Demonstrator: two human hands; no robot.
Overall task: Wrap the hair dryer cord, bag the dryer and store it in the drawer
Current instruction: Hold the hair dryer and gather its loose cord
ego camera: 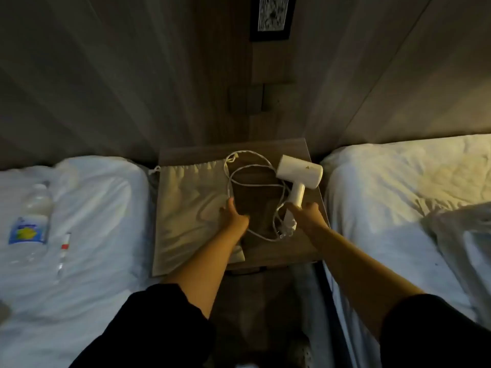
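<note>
A white hair dryer (300, 171) lies on the right side of a wooden nightstand (289, 248), handle pointing toward me. Its white cord (255, 168) sprawls in loose loops over the middle of the top, with the plug (287, 228) near the front. A pale drawstring bag (186, 203) lies flat on the left half. My right hand (308, 213) closes around the bottom of the dryer's handle, where the cord comes out. My left hand (235, 216) rests at the bag's right edge beside a cord loop, thumb raised, fingers apart.
White beds flank the nightstand closely on the left (93, 208) and right (398, 195). A water bottle (32, 213) and a small tube (63, 251) lie on the left bed. A panelled wall with a framed sign (271, 17) stands behind.
</note>
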